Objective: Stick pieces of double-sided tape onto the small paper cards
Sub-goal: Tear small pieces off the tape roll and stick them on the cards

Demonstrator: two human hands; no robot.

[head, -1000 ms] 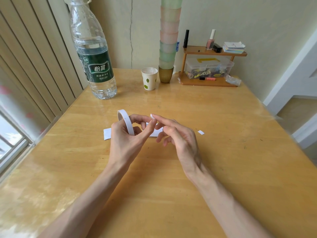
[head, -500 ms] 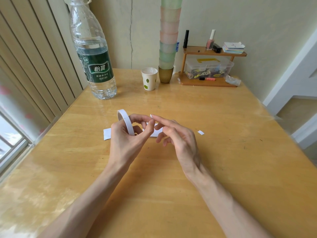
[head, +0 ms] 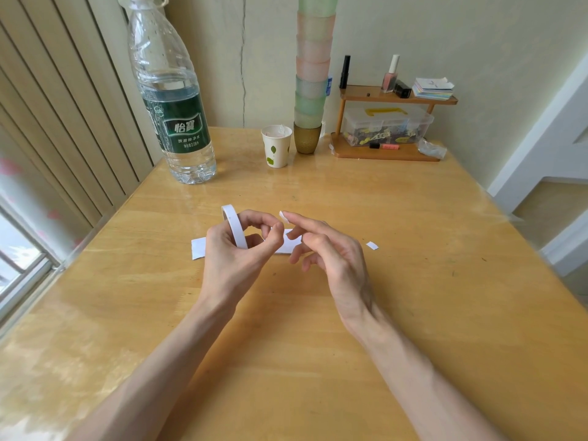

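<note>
My left hand (head: 235, 259) grips a white roll of double-sided tape (head: 234, 226), held upright on edge above the table, with thumb and forefinger curled in front of it. My right hand (head: 331, 253) hovers just to the right with its fingers loosely stretched. A small white bit of tape (head: 283, 216) clings to its index fingertip. Its thumb is hidden. A white paper card strip (head: 199, 248) lies flat on the table under both hands, mostly covered by them. A tiny white paper piece (head: 371, 245) lies to the right of my right hand.
At the back of the wooden table (head: 413, 313) stand a large water bottle (head: 173, 122), a paper cup (head: 276, 146), a tall stack of plastic cups (head: 310, 90) and a small wooden shelf (head: 388, 151) holding a clear box. The table's edges are at left and right.
My right index finger has drawn away from my left thumb, up and to the right, with the small bit of tape on its tip. The left hand and roll stay put.
</note>
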